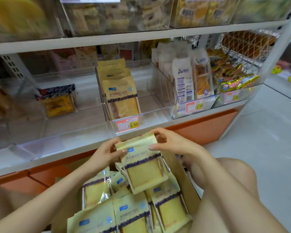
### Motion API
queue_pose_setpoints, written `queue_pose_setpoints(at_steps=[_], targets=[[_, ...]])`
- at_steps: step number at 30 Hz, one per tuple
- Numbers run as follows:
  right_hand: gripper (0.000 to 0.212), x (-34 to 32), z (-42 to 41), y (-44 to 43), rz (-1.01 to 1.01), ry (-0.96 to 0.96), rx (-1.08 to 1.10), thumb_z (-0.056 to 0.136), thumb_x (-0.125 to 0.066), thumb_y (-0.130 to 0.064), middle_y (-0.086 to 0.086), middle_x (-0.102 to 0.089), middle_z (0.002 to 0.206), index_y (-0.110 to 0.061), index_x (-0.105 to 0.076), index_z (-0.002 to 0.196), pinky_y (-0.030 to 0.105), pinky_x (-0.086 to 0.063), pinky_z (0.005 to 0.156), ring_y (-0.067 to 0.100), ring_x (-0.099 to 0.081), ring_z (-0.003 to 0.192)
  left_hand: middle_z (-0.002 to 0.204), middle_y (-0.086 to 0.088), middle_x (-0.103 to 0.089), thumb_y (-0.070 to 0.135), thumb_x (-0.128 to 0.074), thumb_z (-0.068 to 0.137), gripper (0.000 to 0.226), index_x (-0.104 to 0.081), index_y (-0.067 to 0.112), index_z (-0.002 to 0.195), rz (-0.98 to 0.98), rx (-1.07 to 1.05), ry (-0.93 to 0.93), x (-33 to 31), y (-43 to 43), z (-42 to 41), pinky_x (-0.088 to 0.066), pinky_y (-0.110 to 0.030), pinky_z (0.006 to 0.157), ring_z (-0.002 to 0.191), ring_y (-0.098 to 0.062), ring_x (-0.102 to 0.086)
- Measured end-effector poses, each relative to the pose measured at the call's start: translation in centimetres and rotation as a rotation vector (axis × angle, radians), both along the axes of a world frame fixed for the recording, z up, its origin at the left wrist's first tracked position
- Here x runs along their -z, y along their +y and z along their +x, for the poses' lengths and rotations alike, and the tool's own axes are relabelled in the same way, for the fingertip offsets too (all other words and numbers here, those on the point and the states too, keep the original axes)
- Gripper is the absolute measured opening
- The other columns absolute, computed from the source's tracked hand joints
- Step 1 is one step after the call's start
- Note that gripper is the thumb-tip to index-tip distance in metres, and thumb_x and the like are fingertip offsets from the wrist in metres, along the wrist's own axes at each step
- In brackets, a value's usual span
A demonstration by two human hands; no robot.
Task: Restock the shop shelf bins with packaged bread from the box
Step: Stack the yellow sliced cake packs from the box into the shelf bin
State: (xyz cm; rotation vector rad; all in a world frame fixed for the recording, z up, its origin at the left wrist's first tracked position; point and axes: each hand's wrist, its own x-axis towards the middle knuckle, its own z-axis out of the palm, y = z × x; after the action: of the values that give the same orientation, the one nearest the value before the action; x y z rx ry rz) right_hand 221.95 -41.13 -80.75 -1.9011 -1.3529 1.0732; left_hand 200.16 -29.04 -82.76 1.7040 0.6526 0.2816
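Lift step: left hand (107,153) and right hand (168,142) pinch the top corners of a bread pack (141,163), held above the box (183,175). Next move, likely: carry it up into the clear bin (158,105) with matching packs. White shelf (84,138), orange base, pale floor.

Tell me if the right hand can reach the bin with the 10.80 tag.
Probably yes. The bin looks open-topped and sits just ahead of the right hand, with nothing between them. That hand and the left hand pinch a bread pack, so it would arrive loaded.
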Motion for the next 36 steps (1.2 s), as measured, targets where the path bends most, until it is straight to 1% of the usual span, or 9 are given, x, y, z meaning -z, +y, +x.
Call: queue_pose_setpoints(at_steps=[4,9,14,16,20,23,28,32,36], targets=[[0.06,-0.7,-0.6,0.1,0.062,0.135,-0.023,0.075,-0.079,-0.028,-0.013,-0.057,0.126,-0.032,-0.048,0.126,0.03,-0.046,0.099,0.004,-0.054,0.116,0.06,-0.001,-0.062,0.005,-0.056,0.085,0.016,-0.042,0.005,0.078,-0.029,-0.13,-0.15,-3.7,0.6,-0.6,-0.046,-0.013,0.05,0.056,-0.002,-0.061],[0.048,-1.5,-1.4,0.5,0.234,0.415,0.109,0.078,-0.073,-0.002,0.005,-0.07,0.105,-0.026,-0.053,0.115,0.029,-0.056,0.078,0.016,-0.069,0.093,0.081,0.008,-0.073,0.01,-0.059,0.086,0.014,-0.05,0.014,0.096,0.047,-0.288,-0.26,-6.3,1.1,0.0,-0.056,-0.021,0.065,0.078,-0.005,-0.069],[0.046,-3.6,-0.5,1.7,0.432,0.54,0.308,0.08,-0.068,-0.001,-0.002,-0.071,0.097,-0.019,-0.053,0.12,0.026,-0.056,0.072,0.012,-0.069,0.088,0.113,0.004,-0.058,0.004,-0.066,0.081,0.079,-0.014,0.029,0.135,0.113,-0.22,-0.307,-8.9,1.7,2.7,-0.055,-0.021,0.073,0.095,-0.009,-0.066],[0.049,-4.7,0.2,2.6,0.5,0.514,0.365,0.081,-0.069,-0.005,-0.002,-0.071,0.097,-0.015,-0.051,0.126,0.025,-0.056,0.071,0.013,-0.069,0.089,0.116,0.008,-0.051,0.003,-0.067,0.081,0.081,-0.015,0.031,0.136,0.244,-0.183,-0.258,-9.4,2.5,4.2,-0.055,-0.02,0.077,0.098,-0.006,-0.062],[0.05,-6.6,2.4,5.7,0.628,0.325,0.572,0.081,-0.071,-0.007,0.007,-0.064,0.113,-0.017,-0.047,0.124,0.027,-0.057,0.069,0.02,-0.064,0.099,0.129,-0.002,-0.048,0.017,-0.069,0.083,0.054,-0.042,0.021,0.13,0.677,-0.109,-0.055,-9.6,5.2,6.8,-0.042,-0.031,0.102,0.118,-0.012,-0.05],[0.055,-7.1,4.5,8.8,0.627,0.005,0.651,0.08,-0.073,-0.018,0.002,-0.06,0.122,-0.019,-0.046,0.128,0.044,-0.052,0.086,0.023,-0.059,0.108,0.132,-0.004,-0.05,0.021,-0.065,0.086,0.045,-0.049,0.015,0.127,0.932,-0.098,0.145,-9.4,7.7,8.1,-0.035,-0.027,0.096,0.123,-0.019,-0.043],[0.053,-5.8,6.7,13.7,0.478,-0.388,0.644,0.084,-0.066,-0.022,0.014,-0.062,0.121,-0.016,-0.044,0.132,0.04,-0.046,0.087,0.036,-0.057,0.111,0.137,-0.007,-0.044,0.02,-0.066,0.084,0.046,-0.052,0.018,0.128,1.126,0.081,0.321,-8.2,11.5,9.3,-0.028,-0.029,0.103,0.128,-0.025,-0.033],[0.053,-4.0,8.0,18.1,0.384,-0.455,0.596,0.09,-0.06,-0.023,0.012,-0.056,0.129,-0.017,-0.039,0.139,0.035,-0.044,0.089,0.032,-0.054,0.117,0.14,-0.003,-0.041,0.021,-0.068,0.083,0.05,-0.052,0.02,0.13,1.169,0.136,0.357,-7.4,13.7,10.0,-0.025,-0.033,0.105,0.13,-0.025,-0.029],[0.052,-2.7,8.9,21.7,0.405,-0.298,0.583,0.087,-0.062,-0.018,0.011,-0.053,0.133,-0.012,-0.041,0.135,0.03,-0.041,0.09,0.03,-0.052,0.12,0.141,0.002,-0.039,0.023,-0.065,0.085,0.046,-0.051,0.023,0.128,1.182,0.139,0.334,-6.7,15.1,10.4,-0.023,-0.03,0.107,0.131,-0.021,-0.026]])
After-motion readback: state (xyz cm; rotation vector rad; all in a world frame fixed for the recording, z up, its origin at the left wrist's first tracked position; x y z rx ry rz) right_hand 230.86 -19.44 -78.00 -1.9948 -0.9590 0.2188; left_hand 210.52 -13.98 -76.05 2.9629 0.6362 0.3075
